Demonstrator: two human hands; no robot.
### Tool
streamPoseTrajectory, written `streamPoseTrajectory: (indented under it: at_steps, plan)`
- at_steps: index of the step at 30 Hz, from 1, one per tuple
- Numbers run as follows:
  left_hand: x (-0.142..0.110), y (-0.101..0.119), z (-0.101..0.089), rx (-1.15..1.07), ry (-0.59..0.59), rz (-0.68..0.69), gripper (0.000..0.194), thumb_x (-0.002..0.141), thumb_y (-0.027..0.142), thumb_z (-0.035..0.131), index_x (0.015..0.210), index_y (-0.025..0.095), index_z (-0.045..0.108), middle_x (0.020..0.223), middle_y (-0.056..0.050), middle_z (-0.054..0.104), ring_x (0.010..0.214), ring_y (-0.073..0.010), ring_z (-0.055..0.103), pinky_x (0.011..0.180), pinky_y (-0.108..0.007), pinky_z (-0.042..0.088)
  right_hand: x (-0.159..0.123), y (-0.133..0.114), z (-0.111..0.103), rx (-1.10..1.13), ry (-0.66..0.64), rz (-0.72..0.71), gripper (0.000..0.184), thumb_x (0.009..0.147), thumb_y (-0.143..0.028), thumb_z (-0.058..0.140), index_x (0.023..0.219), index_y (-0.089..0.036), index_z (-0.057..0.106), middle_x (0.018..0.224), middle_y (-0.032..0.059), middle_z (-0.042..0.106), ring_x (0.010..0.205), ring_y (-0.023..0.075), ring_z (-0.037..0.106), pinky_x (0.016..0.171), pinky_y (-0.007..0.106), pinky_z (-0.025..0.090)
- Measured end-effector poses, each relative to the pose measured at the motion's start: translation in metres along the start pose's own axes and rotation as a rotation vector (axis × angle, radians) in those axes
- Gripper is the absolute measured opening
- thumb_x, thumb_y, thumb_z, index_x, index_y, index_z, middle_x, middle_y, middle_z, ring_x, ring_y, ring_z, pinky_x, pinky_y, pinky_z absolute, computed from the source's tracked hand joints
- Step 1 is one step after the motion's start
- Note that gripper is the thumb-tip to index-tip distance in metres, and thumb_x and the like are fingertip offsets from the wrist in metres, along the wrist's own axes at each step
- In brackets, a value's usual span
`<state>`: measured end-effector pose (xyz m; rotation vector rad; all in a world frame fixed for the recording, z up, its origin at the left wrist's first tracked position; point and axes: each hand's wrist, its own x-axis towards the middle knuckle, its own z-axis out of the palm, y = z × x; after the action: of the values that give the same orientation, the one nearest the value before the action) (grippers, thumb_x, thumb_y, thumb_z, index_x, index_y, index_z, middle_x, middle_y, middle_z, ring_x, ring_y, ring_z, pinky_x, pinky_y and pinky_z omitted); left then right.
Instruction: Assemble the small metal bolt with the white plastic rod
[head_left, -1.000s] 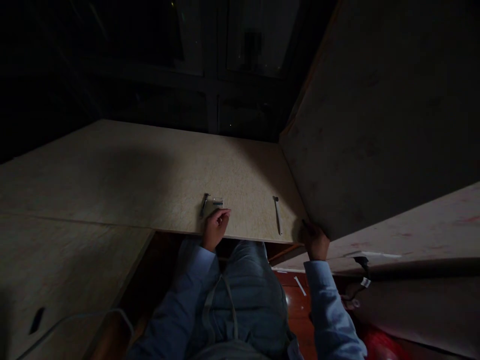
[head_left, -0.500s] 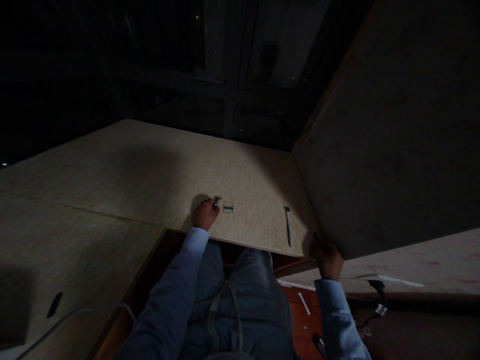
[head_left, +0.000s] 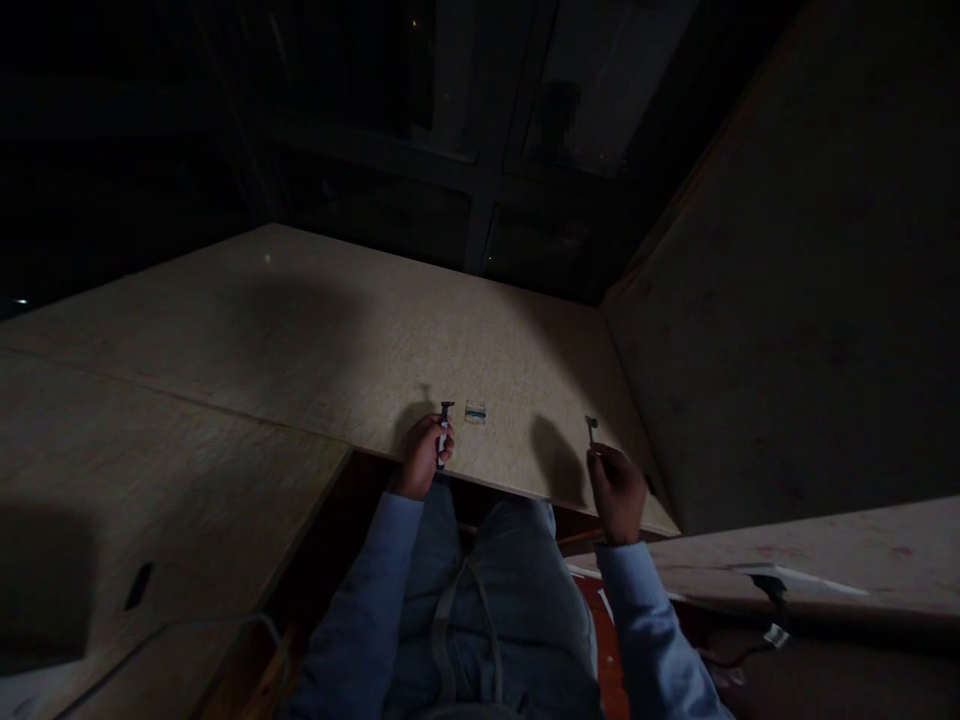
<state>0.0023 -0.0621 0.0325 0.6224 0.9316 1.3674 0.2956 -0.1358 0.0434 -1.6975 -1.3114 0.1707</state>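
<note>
1. Since the earlier frame, our right hand is shifting left from the wall's foot and lifting the slim tool, fingers clamping its handle.
2. Our left fingers are gripping the razor-like tool, its head showing above them.
3. Right of those fingers, untouched, the clear case is lying, holding a teal strip.
4. Beneath both hands, the mottled tabletop is stretching toward the dark window; the wall is rising rightward.
</note>
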Motion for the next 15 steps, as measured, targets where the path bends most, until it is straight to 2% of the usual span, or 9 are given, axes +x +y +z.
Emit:
streamPoseTrajectory:
  at_steps: [3,5,6,8,11,15]
  plan:
    - [0.003,-0.004,0.001,0.055,0.034,0.01,0.029,0.058,0.033,0.067,0.08,0.017,0.056,0.062,0.005,0.056,0.041,-0.0047,0.045,0.036,-0.016,0.026,0.017,-0.042,0.044,0.04,-0.338,-0.227,0.039,0.091,-0.042,0.055,0.113,-0.015,0.072,0.092,0.0099,0.073,0.073,0.0191,0.065,0.07,0.03,0.052]
    - [0.003,-0.007,0.001,0.071,0.042,0.011,0.031,0.059,0.034,0.068,0.082,0.017,0.056,0.061,0.006,0.057,0.04,-0.0046,0.045,0.036,-0.016,0.026,0.03,-0.064,0.073,-0.021,-0.545,-0.354,0.035,0.093,-0.031,0.054,0.12,-0.015,0.069,0.096,0.0097,0.071,0.073,0.0177,0.064,0.073,0.03,0.052]
    - [0.002,-0.008,0.0,0.081,0.043,0.01,0.032,0.06,0.035,0.069,0.083,0.017,0.057,0.062,0.005,0.058,0.04,-0.0047,0.046,0.036,-0.015,0.026,0.037,-0.074,0.087,-0.082,-0.615,-0.391,0.034,0.093,-0.027,0.053,0.121,-0.016,0.069,0.101,0.0105,0.071,0.08,0.0182,0.065,0.078,0.03,0.052]
    - [0.001,-0.01,-0.002,0.099,0.049,0.01,0.033,0.061,0.035,0.071,0.085,0.017,0.058,0.063,0.005,0.059,0.04,-0.005,0.047,0.037,-0.015,0.025,0.049,-0.089,0.111,-0.25,-0.732,-0.433,0.033,0.095,-0.023,0.052,0.121,-0.018,0.07,0.112,0.0116,0.07,0.094,0.0191,0.066,0.088,0.029,0.049]
    - [-0.002,-0.013,-0.004,0.11,0.064,0.025,0.035,0.062,0.036,0.073,0.086,0.017,0.058,0.064,0.005,0.06,0.041,-0.005,0.048,0.037,-0.015,0.027,0.06,-0.105,0.135,-0.541,-0.895,-0.482,0.033,0.099,-0.027,0.046,0.123,-0.023,0.07,0.118,0.0102,0.069,0.103,0.0197,0.065,0.091,0.028,0.046]
    - [-0.002,-0.019,-0.004,0.113,0.076,0.091,0.035,0.063,0.039,0.074,0.087,0.019,0.059,0.065,0.005,0.061,0.044,-0.0052,0.049,0.04,-0.016,0.033,0.064,-0.115,0.146,-0.682,-0.945,-0.487,0.035,0.1,-0.032,0.043,0.119,-0.024,0.071,0.12,0.0111,0.069,0.106,0.0215,0.065,0.089,0.029,0.047]
